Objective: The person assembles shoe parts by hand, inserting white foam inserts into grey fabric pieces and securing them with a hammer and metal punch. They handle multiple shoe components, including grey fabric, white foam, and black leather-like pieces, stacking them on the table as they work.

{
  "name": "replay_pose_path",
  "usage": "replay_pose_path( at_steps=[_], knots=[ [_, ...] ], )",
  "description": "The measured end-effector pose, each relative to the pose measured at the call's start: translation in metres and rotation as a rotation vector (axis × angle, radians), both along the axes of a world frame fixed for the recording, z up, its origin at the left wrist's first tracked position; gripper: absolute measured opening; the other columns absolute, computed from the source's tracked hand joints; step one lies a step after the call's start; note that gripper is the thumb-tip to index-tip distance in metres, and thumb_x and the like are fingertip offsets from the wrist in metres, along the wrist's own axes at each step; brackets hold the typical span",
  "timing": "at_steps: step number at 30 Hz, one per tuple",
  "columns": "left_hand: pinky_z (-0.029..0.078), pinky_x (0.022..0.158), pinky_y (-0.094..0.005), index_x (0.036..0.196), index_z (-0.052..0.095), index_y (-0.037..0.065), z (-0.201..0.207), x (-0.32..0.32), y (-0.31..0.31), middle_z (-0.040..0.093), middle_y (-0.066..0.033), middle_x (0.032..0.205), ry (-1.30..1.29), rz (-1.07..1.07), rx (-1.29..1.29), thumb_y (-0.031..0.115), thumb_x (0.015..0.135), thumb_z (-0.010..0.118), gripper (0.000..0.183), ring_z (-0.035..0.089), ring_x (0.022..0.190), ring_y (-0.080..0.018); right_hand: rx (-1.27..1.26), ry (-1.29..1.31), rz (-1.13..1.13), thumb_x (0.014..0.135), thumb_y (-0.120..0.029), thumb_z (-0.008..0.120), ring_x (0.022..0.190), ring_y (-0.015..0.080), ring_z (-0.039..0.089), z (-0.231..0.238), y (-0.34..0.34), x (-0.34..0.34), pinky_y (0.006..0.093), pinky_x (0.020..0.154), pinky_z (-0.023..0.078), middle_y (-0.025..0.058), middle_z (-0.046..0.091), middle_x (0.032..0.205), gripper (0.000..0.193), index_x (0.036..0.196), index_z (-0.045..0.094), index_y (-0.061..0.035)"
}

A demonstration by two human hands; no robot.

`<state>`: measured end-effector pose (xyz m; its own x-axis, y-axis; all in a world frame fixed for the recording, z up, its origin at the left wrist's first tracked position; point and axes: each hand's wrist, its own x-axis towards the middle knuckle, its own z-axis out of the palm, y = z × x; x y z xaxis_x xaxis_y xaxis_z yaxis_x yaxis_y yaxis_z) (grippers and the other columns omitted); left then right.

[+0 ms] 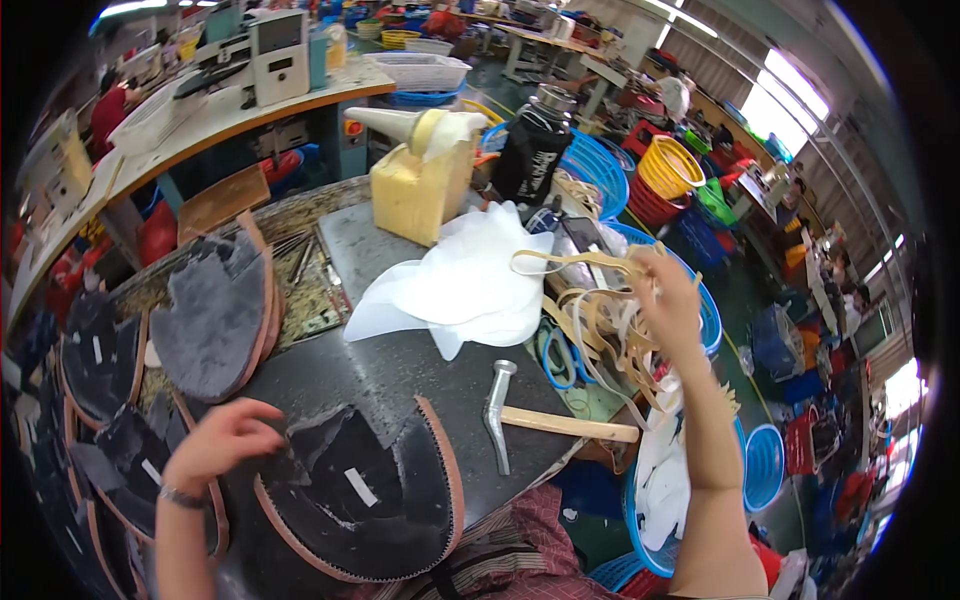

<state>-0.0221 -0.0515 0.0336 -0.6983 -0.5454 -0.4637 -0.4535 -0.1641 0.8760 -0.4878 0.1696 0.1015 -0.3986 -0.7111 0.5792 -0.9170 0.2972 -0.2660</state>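
My right hand [667, 298] is raised over a heap of tan strips [600, 330] at the right of the table, its fingers closed on one tan strip [575, 259] that loops out to the left. My left hand [232, 438] is low on the left with fingers partly stretched, beside a black U-shaped shoe-upper piece [395, 525] with a stitched brown edge and a small white label. Whether its fingertips touch the piece is unclear. A hammer [560, 422] with a wooden handle lies right of the piece. Thin white sheets [470, 285] are piled beyond it.
More black pieces [210, 315] are stacked at the left. Behind the sheets stand a yellowish container [405, 195] with a cone on it and a black bottle [530, 150]. Blue-handled scissors [562, 362] lie by the strips. A blue basket [640, 520] holds white pieces beside the table.
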Motion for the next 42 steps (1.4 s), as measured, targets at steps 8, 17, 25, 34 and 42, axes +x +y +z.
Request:
replay_pose_path(
  at_steps=[8,17,25,34,42],
  knots=[
    [0.045,0.068,-0.0202,0.108,0.059,0.003,0.042,-0.067,0.059,0.064,-0.0034,0.094,0.176,0.104,-0.217,0.001,0.084,0.058,0.024,0.056,0.079,-0.0061,0.416,0.124,0.259,0.076,-0.031,0.068,0.079,0.0288,0.062,-0.012,0.040,-0.015,0.0377,0.070,0.049,0.0097,0.062,0.086,0.029,0.090,0.063,-0.0056],
    [0.045,0.087,-0.0256,0.121,0.051,0.000,0.031,-0.201,0.141,0.061,-0.0084,0.110,0.362,-0.249,0.029,0.005,0.087,0.058,0.035,0.057,0.101,-0.0113,0.321,-0.724,0.139,0.081,-0.023,0.066,0.061,0.0084,0.055,0.000,0.077,0.023,0.0263,0.053,0.044,0.0015,0.059,0.065,0.022,0.080,0.064,-0.0016],
    [0.046,0.071,-0.0230,0.113,0.052,0.001,0.038,-0.235,0.218,0.060,-0.0031,0.084,0.692,-0.680,0.630,0.014,0.092,0.056,0.025,0.058,0.076,-0.0087,-0.559,-1.141,0.388,0.087,-0.018,0.060,0.050,0.0015,0.042,0.070,0.048,0.018,0.0172,0.044,0.031,-0.0050,0.051,0.063,0.012,0.089,0.060,-0.0066],
    [0.040,0.057,-0.0189,0.099,0.063,-0.002,0.025,-0.063,0.166,0.057,-0.0013,0.067,0.296,-0.148,0.515,0.013,0.094,0.050,0.020,0.051,0.059,-0.0059,-0.342,-1.187,0.054,0.087,-0.023,0.060,0.050,0.0057,0.042,0.014,0.083,-0.097,0.0211,0.044,0.033,-0.0038,0.051,0.066,0.014,0.082,0.056,-0.0103],
    [0.050,0.078,-0.0327,0.107,0.060,0.004,-0.009,-0.102,0.221,0.063,-0.0100,0.097,0.609,-0.517,-0.686,0.014,0.084,0.063,0.025,0.061,0.087,-0.0261,-0.464,-1.324,0.567,0.087,-0.018,0.056,0.073,0.0144,0.062,0.059,0.031,-0.015,0.0260,0.062,0.051,0.0062,0.061,0.083,0.017,0.099,0.054,-0.0055]
  ],
)
